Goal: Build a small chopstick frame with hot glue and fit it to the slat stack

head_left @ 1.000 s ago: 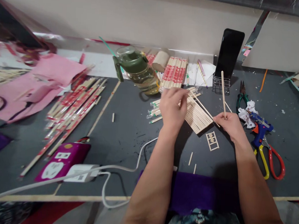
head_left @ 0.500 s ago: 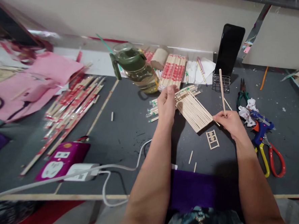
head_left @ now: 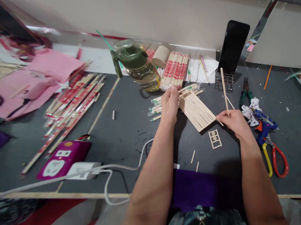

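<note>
A slatted panel of thin wooden chopsticks (head_left: 198,110) is held raised and tilted between my hands. My left hand (head_left: 170,102) is closed on its far left end, with the fingertips partly hidden. At the panel's right corner, my right hand (head_left: 230,120) pinches a wooden chopstick (head_left: 224,90) that sticks up from the fingers. Another thin stick end pokes out under those fingers, close to the corner. On the table just below the panel lies a small wooden frame (head_left: 215,139) with a patterned inset.
Green-tipped wrapped chopsticks (head_left: 155,109) lie behind my left hand, near a green-lidded jug (head_left: 138,66). A phone (head_left: 233,46) stands in a wire holder. Pliers (head_left: 246,91), a blue glue gun (head_left: 265,129) and cutters (head_left: 278,161) lie right. A white cable (head_left: 121,166) crosses left.
The view has shifted slightly. Both hands keep their hold on the panel and the chopstick, in nearly the same pose.
</note>
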`<state>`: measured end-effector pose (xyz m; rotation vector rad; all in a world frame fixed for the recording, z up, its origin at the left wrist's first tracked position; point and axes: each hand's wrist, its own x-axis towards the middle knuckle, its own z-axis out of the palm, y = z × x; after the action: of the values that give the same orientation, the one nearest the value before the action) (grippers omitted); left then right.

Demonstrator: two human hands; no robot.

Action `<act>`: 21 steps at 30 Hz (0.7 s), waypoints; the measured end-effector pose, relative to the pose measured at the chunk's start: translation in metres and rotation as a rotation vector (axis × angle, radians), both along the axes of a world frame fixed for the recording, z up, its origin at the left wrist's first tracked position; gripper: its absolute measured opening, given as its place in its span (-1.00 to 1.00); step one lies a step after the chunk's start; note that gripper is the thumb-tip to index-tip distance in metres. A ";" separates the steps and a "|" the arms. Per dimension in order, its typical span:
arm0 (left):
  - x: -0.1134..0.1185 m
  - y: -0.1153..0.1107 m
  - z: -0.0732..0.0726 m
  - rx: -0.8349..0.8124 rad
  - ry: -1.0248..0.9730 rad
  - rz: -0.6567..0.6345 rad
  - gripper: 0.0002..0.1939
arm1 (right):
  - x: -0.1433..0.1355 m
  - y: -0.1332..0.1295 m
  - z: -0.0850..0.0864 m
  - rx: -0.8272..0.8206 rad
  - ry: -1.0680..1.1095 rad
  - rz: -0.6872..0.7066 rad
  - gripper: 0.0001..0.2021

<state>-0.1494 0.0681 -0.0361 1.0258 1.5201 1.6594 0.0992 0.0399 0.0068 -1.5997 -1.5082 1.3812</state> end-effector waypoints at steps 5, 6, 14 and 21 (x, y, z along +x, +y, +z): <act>0.000 0.000 -0.001 -0.009 0.011 -0.002 -0.25 | -0.001 0.000 0.001 -0.015 0.013 -0.004 -0.78; 0.001 0.000 -0.001 -0.009 0.014 -0.001 -0.25 | -0.001 0.000 0.001 -0.016 0.018 -0.005 -0.78; 0.002 -0.001 0.001 -0.005 0.030 0.011 -0.23 | 0.000 0.000 0.000 -0.006 0.012 -0.002 -0.76; 0.002 0.000 0.001 -0.008 0.035 0.009 -0.21 | 0.001 0.000 -0.002 0.001 0.000 0.002 -0.75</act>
<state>-0.1474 0.0678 -0.0353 1.0506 1.5552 1.6479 0.1002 0.0403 0.0046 -1.5982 -1.5112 1.3814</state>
